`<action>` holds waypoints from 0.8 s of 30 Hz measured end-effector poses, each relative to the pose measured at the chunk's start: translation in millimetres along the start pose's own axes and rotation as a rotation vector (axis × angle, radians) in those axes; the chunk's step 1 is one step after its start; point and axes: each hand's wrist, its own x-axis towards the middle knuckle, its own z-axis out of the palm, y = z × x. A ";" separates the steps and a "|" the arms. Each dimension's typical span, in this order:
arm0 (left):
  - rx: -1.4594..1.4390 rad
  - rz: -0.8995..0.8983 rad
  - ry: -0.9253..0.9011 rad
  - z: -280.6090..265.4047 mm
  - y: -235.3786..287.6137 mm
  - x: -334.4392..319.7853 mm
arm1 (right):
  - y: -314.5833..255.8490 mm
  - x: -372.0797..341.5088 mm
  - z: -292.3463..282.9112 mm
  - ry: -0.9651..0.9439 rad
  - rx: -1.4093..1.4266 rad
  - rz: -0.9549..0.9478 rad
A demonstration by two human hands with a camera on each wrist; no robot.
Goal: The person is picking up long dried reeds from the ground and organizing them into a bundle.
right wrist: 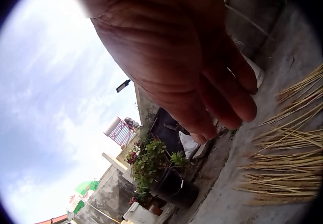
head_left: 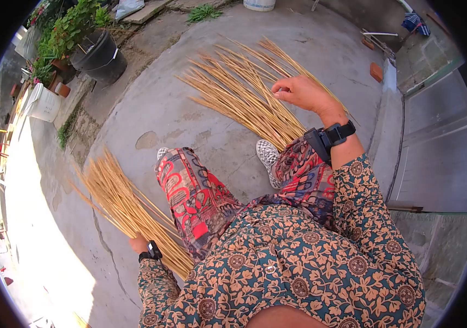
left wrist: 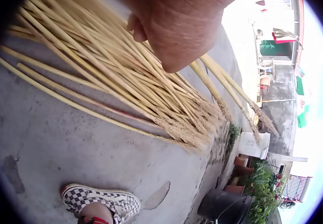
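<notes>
Dry straw-coloured stalks with feathery seed heads lie in two bunches on the concrete. My left hand [head_left: 138, 244] is at the outer side of the left bunch of stalks [head_left: 114, 194], low beside my leg. In the left wrist view that hand [left wrist: 184, 30] curls over some stalks [left wrist: 116, 57], whose heads come out beyond it; most of its fingers are hidden. My right hand [head_left: 305, 94] hangs over the right bunch of stalks [head_left: 233, 101], nothing in it. Its fingers [right wrist: 229, 95] droop loosely bent in the right wrist view.
Checkered shoes [head_left: 268, 158] stand between the two bunches on the grey concrete floor [head_left: 190, 136]. A black bucket [head_left: 100, 57] with plants and a white bucket [head_left: 45, 103] are at the upper left. A brick [head_left: 376, 71] lies near the wall and metal door [head_left: 435, 158] at right.
</notes>
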 end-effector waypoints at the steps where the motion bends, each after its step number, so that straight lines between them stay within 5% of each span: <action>1: -0.008 -0.014 0.005 -1.1 1.9 -2.0 | -0.2 0.2 -0.6 0.001 0.006 0.008; 9: 0.042 0.039 0.058 1.6 23.3 -46.4 | -5.3 1.9 -0.8 -0.060 0.033 -0.004; 11: -0.012 0.305 0.058 33.9 8.7 -49.0 | -5.5 3.8 -0.8 -0.086 0.035 -0.013; 13: -0.132 0.270 -0.283 13.0 58.0 -114.6 | -7.8 5.8 2.4 -0.088 0.063 -0.021; 16: -0.293 0.410 -0.692 47.0 56.5 -167.0 | -13.8 3.5 -0.1 -0.138 0.081 0.012; 24: 0.023 0.559 -0.717 70.9 -38.9 -179.7 | 5.0 8.5 7.3 -0.170 0.097 -0.050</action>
